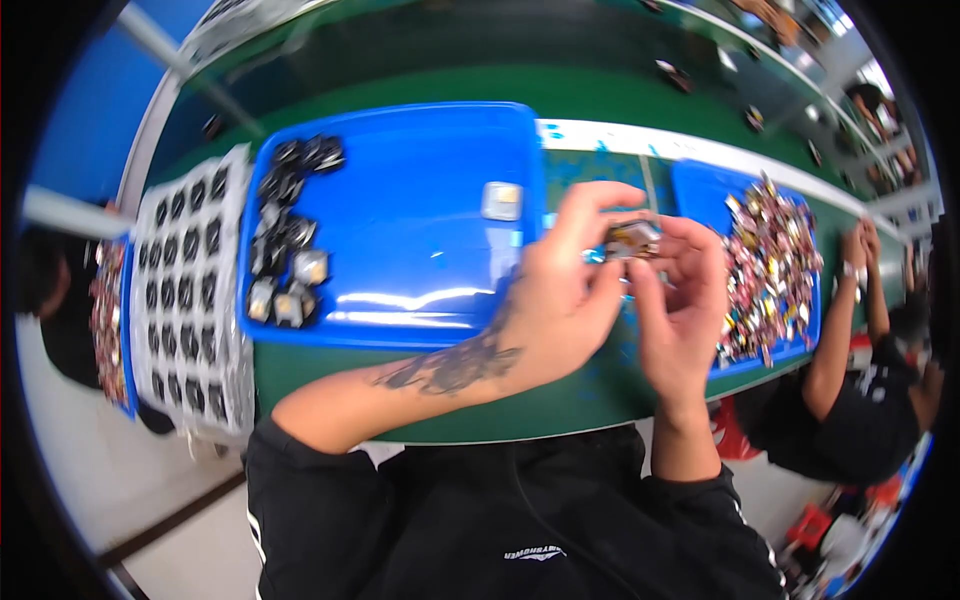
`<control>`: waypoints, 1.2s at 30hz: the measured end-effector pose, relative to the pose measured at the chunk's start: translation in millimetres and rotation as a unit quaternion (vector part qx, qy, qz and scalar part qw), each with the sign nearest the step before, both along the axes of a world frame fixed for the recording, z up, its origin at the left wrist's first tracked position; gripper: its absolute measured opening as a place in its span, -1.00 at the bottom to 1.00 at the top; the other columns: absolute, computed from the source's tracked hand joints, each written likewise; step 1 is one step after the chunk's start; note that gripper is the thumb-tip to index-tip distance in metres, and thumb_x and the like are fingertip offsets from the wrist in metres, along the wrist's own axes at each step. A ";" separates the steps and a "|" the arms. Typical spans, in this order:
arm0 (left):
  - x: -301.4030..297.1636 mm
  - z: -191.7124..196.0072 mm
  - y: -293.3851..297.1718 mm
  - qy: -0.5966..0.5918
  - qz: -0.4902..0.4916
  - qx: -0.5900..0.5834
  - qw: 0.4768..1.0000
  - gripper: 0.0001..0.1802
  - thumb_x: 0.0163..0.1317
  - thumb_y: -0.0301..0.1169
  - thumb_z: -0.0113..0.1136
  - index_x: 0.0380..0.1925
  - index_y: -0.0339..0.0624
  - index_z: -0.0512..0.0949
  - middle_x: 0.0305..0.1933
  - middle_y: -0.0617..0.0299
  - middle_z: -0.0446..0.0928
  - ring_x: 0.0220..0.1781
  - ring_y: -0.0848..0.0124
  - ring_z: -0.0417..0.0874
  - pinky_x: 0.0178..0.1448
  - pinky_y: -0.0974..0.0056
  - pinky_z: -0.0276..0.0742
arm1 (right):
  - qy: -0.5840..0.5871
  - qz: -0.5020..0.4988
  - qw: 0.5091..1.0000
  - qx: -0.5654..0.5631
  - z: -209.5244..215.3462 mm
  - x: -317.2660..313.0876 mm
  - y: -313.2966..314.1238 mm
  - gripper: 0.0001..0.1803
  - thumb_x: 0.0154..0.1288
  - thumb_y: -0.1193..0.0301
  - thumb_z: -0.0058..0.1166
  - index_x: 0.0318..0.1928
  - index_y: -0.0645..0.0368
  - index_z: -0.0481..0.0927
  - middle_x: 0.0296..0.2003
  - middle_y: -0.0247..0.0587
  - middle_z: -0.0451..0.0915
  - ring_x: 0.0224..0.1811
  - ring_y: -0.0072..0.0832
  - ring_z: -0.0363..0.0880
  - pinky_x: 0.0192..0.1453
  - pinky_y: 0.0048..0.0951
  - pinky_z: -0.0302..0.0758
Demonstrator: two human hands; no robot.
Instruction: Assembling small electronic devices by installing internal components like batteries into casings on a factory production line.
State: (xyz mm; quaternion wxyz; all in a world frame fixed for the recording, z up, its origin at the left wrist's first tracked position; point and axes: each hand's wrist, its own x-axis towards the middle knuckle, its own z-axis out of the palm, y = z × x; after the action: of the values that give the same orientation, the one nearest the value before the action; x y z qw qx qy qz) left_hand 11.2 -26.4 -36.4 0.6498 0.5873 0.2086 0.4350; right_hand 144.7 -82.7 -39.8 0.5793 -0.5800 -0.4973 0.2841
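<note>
Between the fingertips of both my hands is a small dark, shiny part (633,240) with light patches, blurred and partly covered by fingers. My left hand (568,285) reaches across the right edge of a large blue tray (400,235), its thumb and fingers closed on the part. From the other side my right hand (688,300) pinches it too, fingers curled. Inside the tray, several black pieces (285,235) lie along the left side, a few showing pale square faces. One pale square piece (502,200) sits apart near the tray's right wall.
To the right stands a blue bin (700,180) heaped with small shiny multicoloured parts (770,270). Left of the tray is a white moulded tray (170,245) with rows of round black pieces. A co-worker's hands (862,245) show at far right. Behind runs a green conveyor surface (420,85).
</note>
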 end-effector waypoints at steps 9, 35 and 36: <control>-0.1 23.6 10.8 -0.050 0.102 0.087 0.990 -0.36 0.19 -0.73 -0.08 0.30 -0.22 0.11 0.18 -0.19 0.42 0.27 -0.05 0.48 0.25 0.10 0.44 | -0.081 0.089 0.990 0.069 45.2 0.1 34.4 -0.50 0.33 0.68 -0.02 0.26 0.34 0.25 -0.14 -0.09 0.59 -0.08 -0.49 0.60 0.02 -0.54 0.51; -213.1 35.0 31.9 0.720 0.165 0.250 0.627 -0.56 -0.13 -0.37 0.51 -0.22 -0.17 0.54 -0.53 0.14 0.53 -0.42 0.19 0.59 -0.29 0.15 0.49 | -0.473 0.055 0.873 -0.105 40.7 168.4 153.2 -0.77 0.19 0.33 0.19 -0.24 0.24 0.61 -0.43 -0.15 0.64 -0.37 -0.27 0.62 -0.22 -0.28 0.52; -211.8 41.1 34.8 0.713 0.160 0.237 0.641 -0.54 -0.13 -0.43 0.50 -0.18 -0.17 0.54 -0.58 0.19 0.50 -0.49 0.27 0.56 -0.34 0.20 0.47 | -0.472 0.043 0.873 -0.113 45.7 179.8 137.7 -0.77 0.19 0.33 0.19 -0.24 0.24 0.61 -0.43 -0.15 0.64 -0.37 -0.27 0.62 -0.22 -0.28 0.52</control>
State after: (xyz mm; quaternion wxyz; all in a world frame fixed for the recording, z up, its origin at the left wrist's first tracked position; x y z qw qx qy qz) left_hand -200.7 8.3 4.6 0.0592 0.8069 0.5876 0.0132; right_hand 324.5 55.0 5.9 0.1933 -0.6847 -0.7005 0.0552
